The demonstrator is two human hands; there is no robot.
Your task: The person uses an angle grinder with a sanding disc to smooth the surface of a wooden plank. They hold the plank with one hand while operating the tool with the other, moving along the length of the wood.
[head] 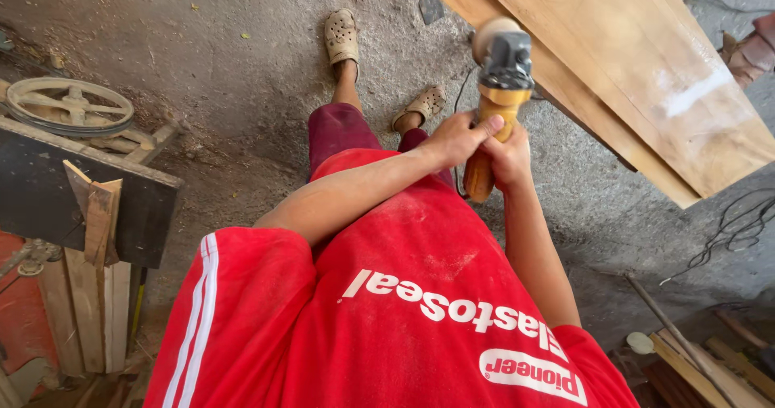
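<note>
– Two hands on the one tool?
– Yes. The left hand (pixel 456 138) and the right hand (pixel 510 159) are both clenched around the orange body of the power grinder (pixel 494 101), held out in front of the red shirt (pixel 420 295).
– Where's its head?
– Grey, pointing away from the person, with the disc at the lower edge of the leaning wooden plank (pixel 638 61). Whether they touch, I can't tell.
– How far along does the work look?
– Early to middling, I'd judge. One pale streak shows on the plank's face; the rest looks untouched. Dust covers the floor (pixel 242 77).
</note>
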